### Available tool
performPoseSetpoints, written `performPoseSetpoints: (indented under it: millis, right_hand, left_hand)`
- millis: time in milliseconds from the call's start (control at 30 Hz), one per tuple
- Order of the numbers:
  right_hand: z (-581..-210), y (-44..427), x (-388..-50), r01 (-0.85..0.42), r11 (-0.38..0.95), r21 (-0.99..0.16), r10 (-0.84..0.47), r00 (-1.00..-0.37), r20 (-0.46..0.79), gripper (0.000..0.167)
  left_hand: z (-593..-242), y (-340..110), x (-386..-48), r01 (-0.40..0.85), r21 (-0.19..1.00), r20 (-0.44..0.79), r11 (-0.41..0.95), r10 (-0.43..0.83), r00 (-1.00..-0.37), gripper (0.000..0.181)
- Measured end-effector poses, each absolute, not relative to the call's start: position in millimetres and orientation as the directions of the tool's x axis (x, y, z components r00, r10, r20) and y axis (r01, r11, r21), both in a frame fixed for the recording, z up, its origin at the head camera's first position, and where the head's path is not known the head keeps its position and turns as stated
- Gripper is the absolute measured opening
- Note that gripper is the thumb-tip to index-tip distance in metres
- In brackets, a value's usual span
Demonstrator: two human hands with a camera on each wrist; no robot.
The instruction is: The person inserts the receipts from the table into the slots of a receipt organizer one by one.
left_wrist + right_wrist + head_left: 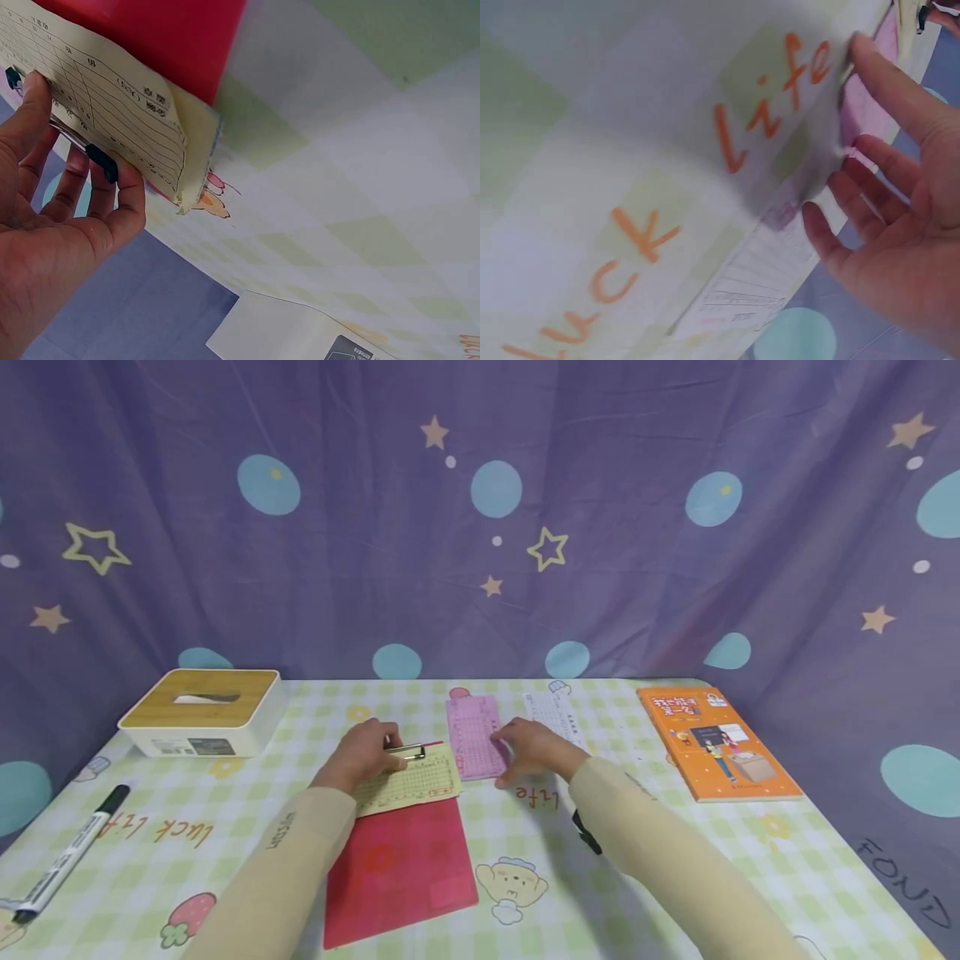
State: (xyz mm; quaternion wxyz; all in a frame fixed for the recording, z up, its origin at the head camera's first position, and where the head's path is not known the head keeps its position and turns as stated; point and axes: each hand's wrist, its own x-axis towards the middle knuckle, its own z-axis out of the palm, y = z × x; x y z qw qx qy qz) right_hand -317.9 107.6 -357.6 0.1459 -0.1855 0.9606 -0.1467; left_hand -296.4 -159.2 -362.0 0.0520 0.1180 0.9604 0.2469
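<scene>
In the head view my left hand [365, 755] grips the metal clip [408, 752] at the top of a red clipboard [405, 877]. Under the clip lies a yellow printed form pad [412, 787]. The left wrist view shows the thumb [34, 101] on one side of the clip and the fingers curled on the other. A pink printed form pad [474, 735] lies right of the clipboard. My right hand [534, 746] is at its right edge, thumb and fingers [870, 199] spread; whether they touch the pad is hard to tell.
Behind the right hand lies a white printed form [551, 714]. An orange book [716, 743] is at the right, a tissue box [202, 710] at the back left, a marker [71, 856] at the front left. A black object [587, 833] shows partly beside the right sleeve.
</scene>
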Motion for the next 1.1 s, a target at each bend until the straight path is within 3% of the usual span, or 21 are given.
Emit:
performPoseSetpoints:
  millis: [433,733,967,1100]
  right_hand:
    - [-363,117,-319,-0.421,0.850,-0.317,-0.483,-0.863,-0.149,0.064]
    - [-367,122,-321,-0.473,0.800,-0.368,-0.522,-0.852,-0.039,0.023]
    - [-367,122,-320,-0.349,0.768,-0.537,-0.458,-0.885,-0.079,0.008]
    - [-364,121,-318,-0.119,0.705,-0.699,-0.361,-0.909,-0.209,0.019]
  left_hand:
    - [-363,-160,-296,0.212,0.486,-0.032,0.848,0.260,-0.965,0.017]
    - [-364,-160,-298,0.229,0.475,-0.010,0.850,0.265,-0.964,0.017]
    - [-365,-160,-297,0.225,0.480,-0.014,0.848,0.264,-0.964,0.016]
    - [-364,-160,-297,0.217,0.487,-0.019,0.846,0.259,-0.966,0.016]
